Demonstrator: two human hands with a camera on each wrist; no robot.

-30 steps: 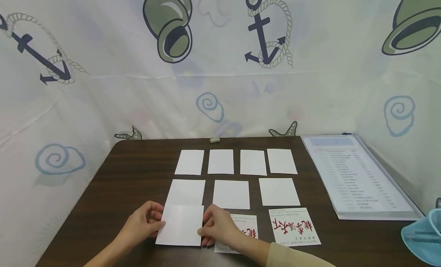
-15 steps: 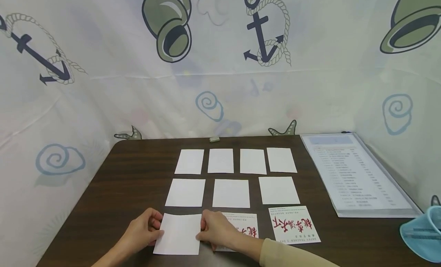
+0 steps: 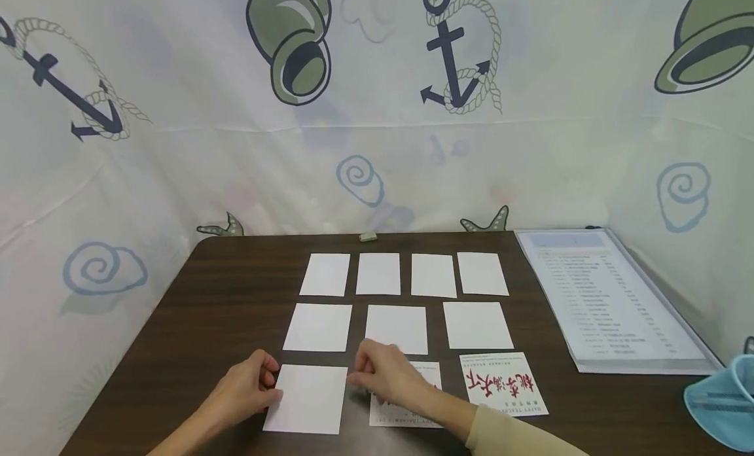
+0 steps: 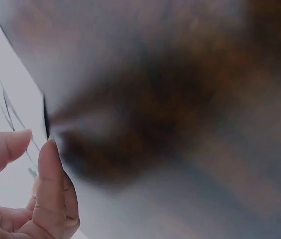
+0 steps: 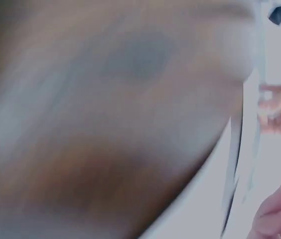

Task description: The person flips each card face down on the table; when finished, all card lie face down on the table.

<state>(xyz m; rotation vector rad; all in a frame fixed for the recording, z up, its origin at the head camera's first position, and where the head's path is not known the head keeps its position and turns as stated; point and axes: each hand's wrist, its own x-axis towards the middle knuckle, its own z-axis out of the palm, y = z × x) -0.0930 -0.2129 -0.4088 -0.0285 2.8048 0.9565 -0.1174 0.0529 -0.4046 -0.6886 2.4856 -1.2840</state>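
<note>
Blank white card [image 3: 308, 398] lies flat on the dark wooden table [image 3: 194, 325], at the near left of the grid of cards, just below the blank card [image 3: 318, 326] of the middle row and just left of the printed card [image 3: 412, 394] with red characters. My left hand [image 3: 244, 394] rests at its left edge, fingertips touching the paper, thumb and fingers loosely bent; whether they pinch the edge I cannot tell. My right hand [image 3: 385, 376] hangs just right of the card, fingers loosely curled and holding nothing, partly over the printed card. I judge this card to be very light, thin and somewhat flexible, smooth enough to slide on the tabletop and hard to lift from flat; I would take it at an edge or corner, thumb under and fingers over, and gently, since it would crease easily. My right hand hides much of the printed card beneath it, so its text is unreadable there; the second printed card [image 3: 503, 385] to the right shows whole. Both wrist views are badly blurred: the left one shows only my fingers [image 4: 46, 184] near a pale edge, the right one only fingertips [image 5: 275, 209] at the frame's border. Faces of the blank cards, if printed underneath, are hidden.
</note>
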